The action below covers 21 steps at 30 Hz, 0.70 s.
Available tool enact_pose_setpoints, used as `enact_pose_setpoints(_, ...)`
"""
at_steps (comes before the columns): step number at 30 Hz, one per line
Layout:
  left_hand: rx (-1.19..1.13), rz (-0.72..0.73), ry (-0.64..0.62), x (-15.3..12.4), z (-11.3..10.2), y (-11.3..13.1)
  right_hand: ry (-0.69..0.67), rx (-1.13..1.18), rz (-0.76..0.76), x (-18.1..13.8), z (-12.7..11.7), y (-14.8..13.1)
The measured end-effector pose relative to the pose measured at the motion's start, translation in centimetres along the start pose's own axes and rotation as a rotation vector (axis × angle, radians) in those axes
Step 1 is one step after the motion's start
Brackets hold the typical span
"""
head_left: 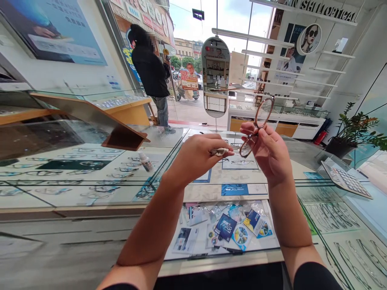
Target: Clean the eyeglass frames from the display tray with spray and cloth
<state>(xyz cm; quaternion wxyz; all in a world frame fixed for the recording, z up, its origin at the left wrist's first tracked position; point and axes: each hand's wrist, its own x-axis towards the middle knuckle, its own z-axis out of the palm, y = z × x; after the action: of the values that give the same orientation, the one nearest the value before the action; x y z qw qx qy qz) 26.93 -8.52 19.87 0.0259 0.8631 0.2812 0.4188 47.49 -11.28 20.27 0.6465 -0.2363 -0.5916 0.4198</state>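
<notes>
A pair of eyeglasses [266,111] with thin brownish rims is pinched at its middle in my right hand [275,155], tilted so that one lens stands above the other. One temple reaches leftward from the upper rim. My left hand [196,155] is closed on a crumpled whitish cloth [219,152], which pokes out between the thumb and fingers. The fingertips of that hand are close to the lower lens; whether they touch it I cannot tell. Both hands are above the glass counter, and a small white spray bottle [146,162] stands on it to their left.
Eyeglass frames [338,215] lie in rows inside the glass cases on both sides. Leaflets [225,226] fill a shelf below my hands. A brown wooden stand [123,137] is at left, a calculator [347,179] at right. Beyond are an oval mirror [215,76] and a person [149,68].
</notes>
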Motion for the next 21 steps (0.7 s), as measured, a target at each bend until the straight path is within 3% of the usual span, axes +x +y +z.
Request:
enact_pose_setpoints(8,-0.006,-0.209,0.02,-0.2,-2.5,1.1,0.09,0.055,-0.071,0.7,-1.7,-0.1)
enact_pose_setpoints(12,0.037,-0.323,-0.106,-0.3,-2.9,-1.6,0.098,0.085,-0.07,1.0,-2.3,-0.2)
enact_pose_setpoints(17,0.118,-0.414,-0.292,-2.9,1.2,-8.8,0.085,0.008,-0.031,1.1,-1.9,-0.4)
enact_pose_setpoints(21,0.172,-0.375,-0.401,-6.7,5.7,-13.2,0.079,-0.031,-0.004,1.1,-1.6,-0.5)
